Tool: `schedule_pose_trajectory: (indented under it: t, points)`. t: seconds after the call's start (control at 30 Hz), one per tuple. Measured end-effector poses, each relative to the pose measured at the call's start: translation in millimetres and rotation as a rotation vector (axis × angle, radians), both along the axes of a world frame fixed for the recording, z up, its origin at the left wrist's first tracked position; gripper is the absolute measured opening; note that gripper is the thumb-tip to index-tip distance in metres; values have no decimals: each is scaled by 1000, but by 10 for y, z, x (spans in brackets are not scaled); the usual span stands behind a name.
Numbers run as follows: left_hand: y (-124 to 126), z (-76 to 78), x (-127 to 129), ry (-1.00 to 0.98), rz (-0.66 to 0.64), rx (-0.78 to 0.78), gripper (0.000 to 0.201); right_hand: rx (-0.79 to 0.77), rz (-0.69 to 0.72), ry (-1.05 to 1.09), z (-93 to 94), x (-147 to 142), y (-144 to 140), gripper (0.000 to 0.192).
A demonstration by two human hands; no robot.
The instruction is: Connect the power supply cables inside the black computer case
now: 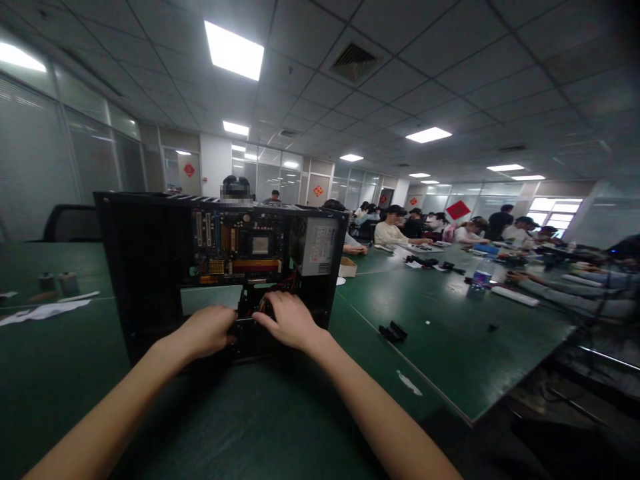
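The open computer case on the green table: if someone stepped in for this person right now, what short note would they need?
Left hand: resting at the lower front edge of the computer case, fingers curled on something dark there; whether it grips is hard to tell.
Right hand: fingers reaching into the bottom of the case, among the cables.
The case stands on the green table with its side off, so the circuit board and the grey power supply show.
Done: case is opened.
Left: whatever the hands are working at near the cables; the part itself is hidden.
Small black parts lie to the right.
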State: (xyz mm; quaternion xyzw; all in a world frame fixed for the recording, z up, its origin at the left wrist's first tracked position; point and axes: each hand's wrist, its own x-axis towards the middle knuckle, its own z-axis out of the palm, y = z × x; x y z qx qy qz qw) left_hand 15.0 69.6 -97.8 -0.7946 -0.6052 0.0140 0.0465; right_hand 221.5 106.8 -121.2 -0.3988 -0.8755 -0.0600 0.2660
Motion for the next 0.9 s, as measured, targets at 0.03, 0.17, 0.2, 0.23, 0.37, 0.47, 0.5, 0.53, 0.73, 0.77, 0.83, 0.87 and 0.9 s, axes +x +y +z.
schedule_pose_trajectory:
  t: [0.03, 0.17, 0.2, 0.23, 0.37, 0.47, 0.5, 0.53, 0.73, 0.77, 0.83, 0.87, 0.9]
  points:
    - [2, -6, -3, -5, 6, 3, 24, -94, 64, 3, 62, -76, 63, 48]
    - [9, -21, -26, -30, 1, 9, 26, -510, 280, -87, 216, -306, 347, 41]
    - [11, -25, -34, -32, -10, 9, 25, -558, 290, -84, 221, -339, 403, 38]
    - [14, -28, -42, -33, -22, 8, 25, -583, 287, -69, 214, -362, 449, 35]
    - [17, -35, -55, -30, -32, 9, 23, -608, 215, 52, 130, -396, 564, 27]
    - [10, -24, -44, -47, -21, -16, 22, -695, 207, 351, 100, -409, 622, 20]
    - [10, -20, -43, -67, -28, -25, 24, -771, 217, 497, 109, -418, 632, 20]
    - [13, -16, -44, -98, -40, -27, 28, -863, 236, 648, 128, -431, 635, 22]
    - [50, 82, -92, -430, -105, 50, 47, -1055, 391, 1079, 406, -540, 441, 34]
    - [45, 126, -95, -486, -100, 80, 48, -1024, 401, 1079, 457, -552, 390, 35]
    - [15, 236, -88, -611, -85, 164, 51, -949, 415, 1080, 544, -564, 295, 38]
    - [-8, 296, -77, -683, -84, 200, 53, -915, 428, 1080, 580, -561, 257, 40]
    - [-35, 355, -61, -759, -82, 225, 55, -887, 445, 1080, 610, -554, 225, 43]
